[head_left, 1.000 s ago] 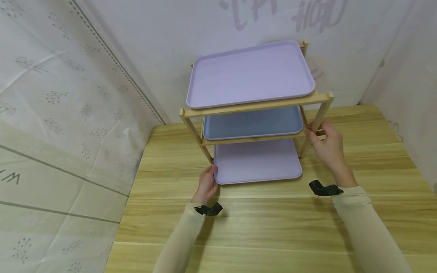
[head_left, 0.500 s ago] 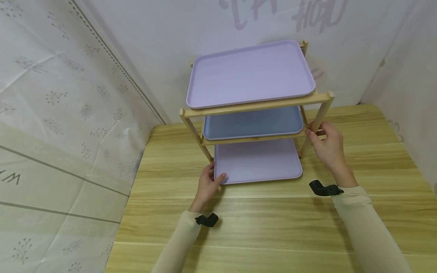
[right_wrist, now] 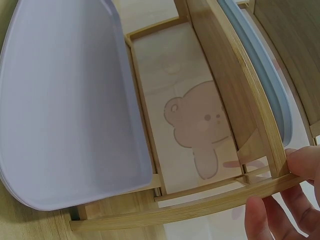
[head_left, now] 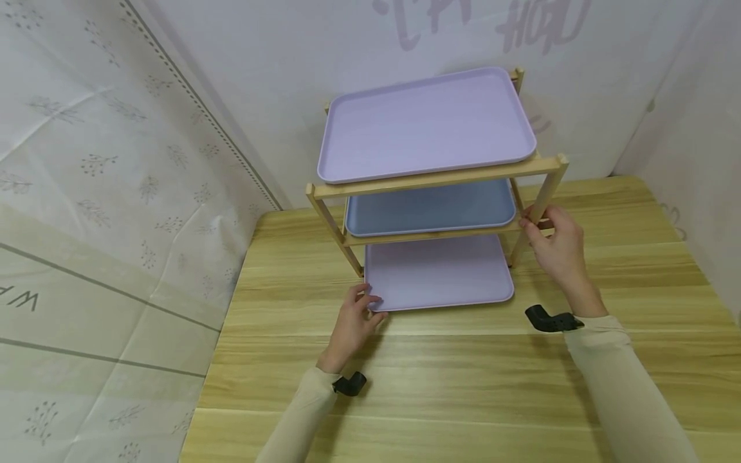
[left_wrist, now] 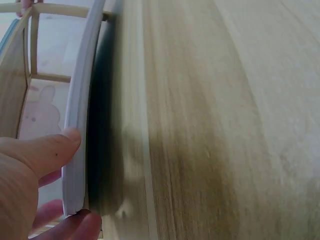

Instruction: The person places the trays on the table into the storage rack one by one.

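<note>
A wooden three-tier rack [head_left: 428, 236] bears a tray on each level. On top lies a lilac tray [head_left: 425, 125]. The middle tray [head_left: 431, 207] is blue inside, with a pale rim. My left hand [head_left: 350, 328] is at the front left corner of the bottom lilac tray [head_left: 440, 273], which juts out in front of the rack. In the left wrist view the thumb [left_wrist: 57, 150] presses the tray's rim and the other fingers curl round its corner. My right hand [head_left: 558, 251] grips the rack's right front post [right_wrist: 200, 205] at middle-shelf height; its fingertips are partly hidden behind the post.
The rack stands on a wood-grain table [head_left: 451, 386] near its back edge. A pale cloth wall [head_left: 260, 77] with printed lettering rises behind it. A patterned curtain [head_left: 116, 193] hangs on the left, and another pale wall [head_left: 683, 161] closes the right side.
My left hand has shifted from the left side of the bottom tray toward its front corner, its thumb moving from the tray onto the front rim. The right hand keeps its hold on the post.
</note>
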The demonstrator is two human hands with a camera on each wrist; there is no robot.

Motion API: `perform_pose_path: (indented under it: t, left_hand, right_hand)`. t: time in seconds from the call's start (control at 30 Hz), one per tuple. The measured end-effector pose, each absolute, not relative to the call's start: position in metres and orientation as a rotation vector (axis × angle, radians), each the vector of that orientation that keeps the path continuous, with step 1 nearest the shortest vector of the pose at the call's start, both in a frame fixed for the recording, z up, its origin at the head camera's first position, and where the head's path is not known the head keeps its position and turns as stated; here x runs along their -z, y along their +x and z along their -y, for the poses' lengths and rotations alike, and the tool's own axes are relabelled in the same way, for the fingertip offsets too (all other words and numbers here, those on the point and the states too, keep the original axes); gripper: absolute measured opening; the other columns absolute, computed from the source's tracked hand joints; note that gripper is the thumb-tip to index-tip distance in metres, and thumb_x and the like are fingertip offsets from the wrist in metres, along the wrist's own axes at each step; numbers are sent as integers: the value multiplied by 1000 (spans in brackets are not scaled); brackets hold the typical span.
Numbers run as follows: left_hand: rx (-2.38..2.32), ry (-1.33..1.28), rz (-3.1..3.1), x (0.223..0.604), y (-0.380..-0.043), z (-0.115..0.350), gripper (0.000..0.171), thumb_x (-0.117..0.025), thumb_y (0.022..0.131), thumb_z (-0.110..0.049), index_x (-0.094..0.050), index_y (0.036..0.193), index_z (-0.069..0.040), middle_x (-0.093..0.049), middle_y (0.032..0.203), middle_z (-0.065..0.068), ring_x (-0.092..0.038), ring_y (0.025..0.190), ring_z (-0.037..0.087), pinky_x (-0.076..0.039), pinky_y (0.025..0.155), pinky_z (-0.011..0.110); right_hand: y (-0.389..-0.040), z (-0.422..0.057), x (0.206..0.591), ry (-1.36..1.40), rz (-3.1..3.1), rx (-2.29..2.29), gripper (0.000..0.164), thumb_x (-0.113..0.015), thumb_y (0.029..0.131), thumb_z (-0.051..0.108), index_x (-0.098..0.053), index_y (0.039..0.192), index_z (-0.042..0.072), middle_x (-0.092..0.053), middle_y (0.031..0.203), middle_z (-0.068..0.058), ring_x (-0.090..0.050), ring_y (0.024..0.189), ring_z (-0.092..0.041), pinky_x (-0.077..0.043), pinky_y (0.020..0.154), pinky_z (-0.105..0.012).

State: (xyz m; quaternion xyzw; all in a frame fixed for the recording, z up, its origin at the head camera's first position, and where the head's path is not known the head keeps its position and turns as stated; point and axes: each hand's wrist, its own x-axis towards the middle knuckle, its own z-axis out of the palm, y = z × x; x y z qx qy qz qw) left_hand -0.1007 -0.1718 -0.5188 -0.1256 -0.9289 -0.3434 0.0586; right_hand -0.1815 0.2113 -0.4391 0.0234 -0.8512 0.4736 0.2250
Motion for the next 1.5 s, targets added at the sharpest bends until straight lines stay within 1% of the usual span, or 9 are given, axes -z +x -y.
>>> perform_pose_path:
  t: [0.17,0.27,0.37,0.5,0.63,0.73,1.03,1.33,1.5]
  left_hand:
    - [847,-418,2844,517,-98,171,16,-78,81,-19,-73,91,-7,-60,122,15,-61,112,33,-51,96,40]
    - [727,-433,2843,518,-97,170,16,-76,83,-24,-74,89,-9,-64,117,12,-62,108,29,-52,93,40]
    - [615,-428,2824,519,-96,170,18,-75,84,-28,-74,89,-10,-66,116,11,-63,106,30,-53,88,42]
    - [566,-405,2789,520,-96,169,21,-75,83,-29,-74,88,-9,-63,121,15,-61,107,33,-53,86,45]
    - [599,-389,2746,522,-97,168,22,-77,81,-27,-72,82,-6,-59,126,19,-60,107,37,-53,86,47]
    - [573,-373,2755,524,-98,167,25,-77,81,-30,-71,80,-6,-59,127,19,-61,108,37,-53,86,46]
    - [418,-361,2799,522,-99,160,29,-70,86,-38,-66,85,-10,-66,124,12,-60,113,32,-51,84,46]
    - [295,-330,2748,526,-109,153,31,-66,89,-39,-64,94,-8,-67,122,12,-65,105,30,-51,77,44]
    - [210,-311,2723,526,-116,148,33,-67,89,-38,-64,98,-6,-70,114,12,-65,97,30,-51,71,43]
  right_hand:
    - [-181,-212,439,70,2341,-1304,19,-66,89,10,-66,104,-2,-65,96,-14,-49,77,14,-41,55,-2]
    - [-181,-212,440,77,2334,-1302,19,-67,89,9,-66,104,-2,-65,96,-14,-49,77,14,-41,55,-2]
    - [-182,-212,440,78,2328,-1303,19,-67,89,9,-66,103,-3,-64,96,-13,-49,77,14,-41,55,-2]
    - [-182,-212,441,79,2329,-1297,18,-67,89,9,-66,102,-3,-64,95,-14,-49,77,13,-41,55,-2]
    - [-183,-212,441,79,2329,-1294,18,-67,88,9,-66,102,-3,-64,95,-14,-49,77,13,-41,55,-2]
    - [-183,-211,441,76,2327,-1300,18,-67,88,9,-66,102,-3,-64,95,-13,-49,77,13,-41,54,-2]
    - [-183,-211,442,85,2314,-1306,18,-67,88,8,-66,103,-2,-64,96,-13,-50,78,12,-41,56,-2]
    - [-182,-210,441,78,2314,-1311,18,-67,88,8,-66,104,-2,-64,96,-13,-50,77,12,-42,56,-2]
    - [-182,-210,441,81,2312,-1309,19,-66,88,7,-66,104,-3,-63,96,-13,-50,78,13,-41,56,-2]
